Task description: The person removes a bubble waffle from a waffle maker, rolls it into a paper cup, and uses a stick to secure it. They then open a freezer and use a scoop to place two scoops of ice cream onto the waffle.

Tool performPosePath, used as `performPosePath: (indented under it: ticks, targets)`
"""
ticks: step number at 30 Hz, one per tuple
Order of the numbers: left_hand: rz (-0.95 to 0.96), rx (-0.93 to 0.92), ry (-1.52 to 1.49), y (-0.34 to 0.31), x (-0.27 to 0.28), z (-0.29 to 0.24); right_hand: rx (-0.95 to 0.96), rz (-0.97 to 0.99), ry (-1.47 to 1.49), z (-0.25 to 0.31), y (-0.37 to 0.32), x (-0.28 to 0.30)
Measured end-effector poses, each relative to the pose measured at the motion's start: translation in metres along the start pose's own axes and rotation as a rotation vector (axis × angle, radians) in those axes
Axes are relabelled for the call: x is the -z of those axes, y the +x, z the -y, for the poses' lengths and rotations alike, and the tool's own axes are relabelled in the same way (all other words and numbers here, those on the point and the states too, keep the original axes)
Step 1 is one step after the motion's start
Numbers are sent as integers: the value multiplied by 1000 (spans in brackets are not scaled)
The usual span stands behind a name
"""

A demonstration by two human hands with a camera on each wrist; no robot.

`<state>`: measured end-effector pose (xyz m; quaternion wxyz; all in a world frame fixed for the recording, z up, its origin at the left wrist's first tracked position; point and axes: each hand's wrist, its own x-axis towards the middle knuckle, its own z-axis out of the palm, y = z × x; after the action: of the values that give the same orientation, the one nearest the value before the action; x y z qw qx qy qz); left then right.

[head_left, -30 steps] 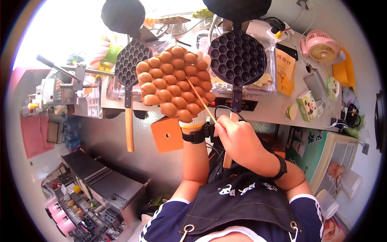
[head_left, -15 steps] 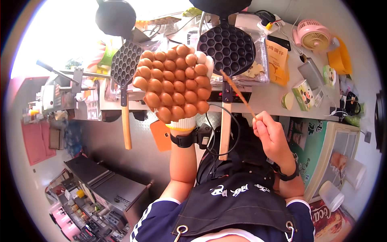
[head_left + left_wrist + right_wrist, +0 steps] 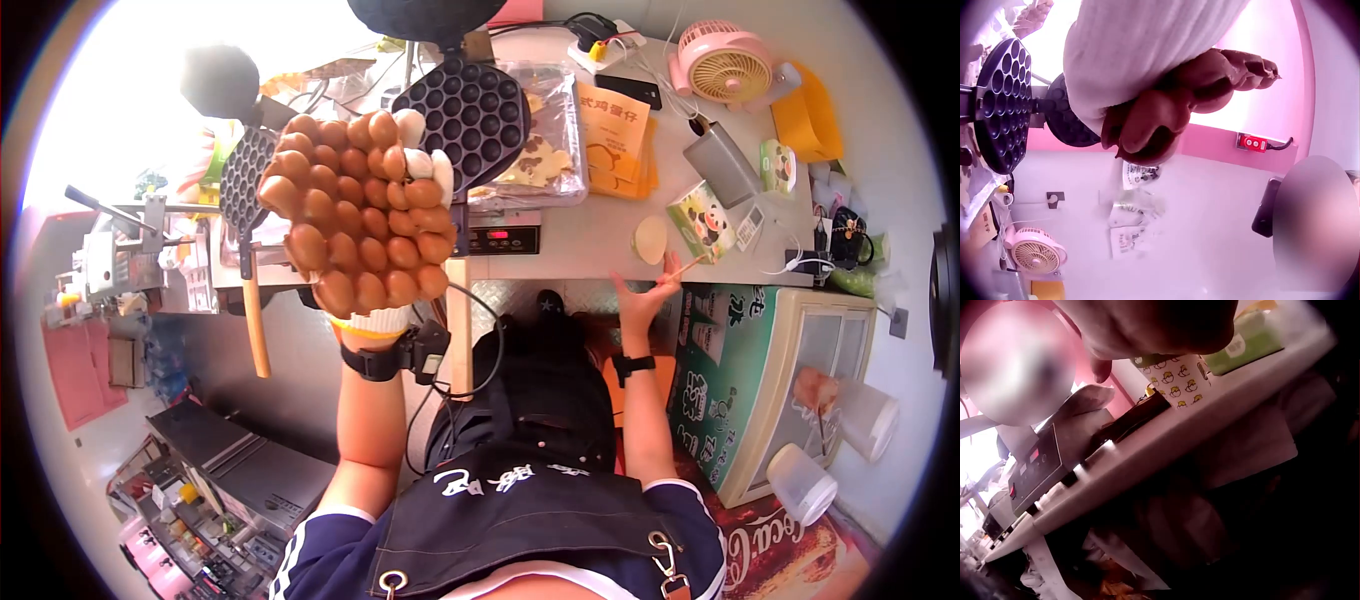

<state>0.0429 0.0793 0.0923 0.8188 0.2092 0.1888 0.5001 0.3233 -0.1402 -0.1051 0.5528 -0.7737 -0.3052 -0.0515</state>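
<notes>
My left hand, in a white knit glove, holds a browned egg waffle from behind. Its gloved fingertips curl over the waffle's right edge in the head view. The waffle's round bubbles face up, covering most of that hand. At the counter's front edge, my bare right hand holds a thin wooden stick, thumb spread away. Close by that hand stands a paper cup; its chick pattern shows in the right wrist view, where the hand overlaps its top.
Behind the waffle is an open black egg-waffle pan with a wooden handle; a second pan stands left. A tray of waffle scraps, orange paper bags, a panda-print box and a pink fan occupy the counter.
My right hand has drawn the stick away from the waffle and moved right, toward the paper cup. The left hand keeps holding the waffle, which appears farther left as the view has shifted.
</notes>
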Motion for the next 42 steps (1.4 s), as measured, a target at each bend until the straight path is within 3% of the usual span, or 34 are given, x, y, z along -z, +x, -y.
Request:
performPosePath:
  ticks: [3, 7, 9, 12, 16, 18, 21, 22, 27, 30, 31, 35, 40, 42]
  targets:
    - [-32, 18, 35, -8, 5, 6, 76, -62, 67, -17, 8, -28]
    - [-53, 28, 51, -18, 8, 16, -136, -121, 85, -43, 19, -45]
    - [-53, 30, 47, -19, 3, 20, -221, -121, 78, -33, 24, -49]
    - [-45, 28, 48, -20, -7, 20, -107, -127, 325, 15, 51, -27]
    - [-45, 32, 41, -24, -21, 15, 21, 339, 695, 139, 51, 0]
    - [-45, 33, 44, -26, -33, 12, 113, 605, 548, 177, 50, 15]
    - [-80, 22, 23, -21, -67, 8, 55, 759, 654, 214, 41, 9]
    - [-111, 14, 2, -19, -87, 6, 13, 782, 816, 222, 36, 1]
    - [-222, -32, -22, -12, -147, -5, 60, 833, 826, 254, 49, -4]
    - [-117, -94, -28, -18, -142, -17, 68, 820, 794, 265, 53, -3]
    - [-82, -38, 56, -19, -130, -23, 68, 820, 794, 269, 55, -3]
    - [-52, -89, 148, -27, -126, -25, 50, 931, 773, 280, 57, 2]
    - [124, 44, 574, -49, -108, -42, 17, 916, 676, 291, 52, 6]
    - [222, 41, 413, -48, -107, -44, 9, 897, 624, 293, 51, 7]
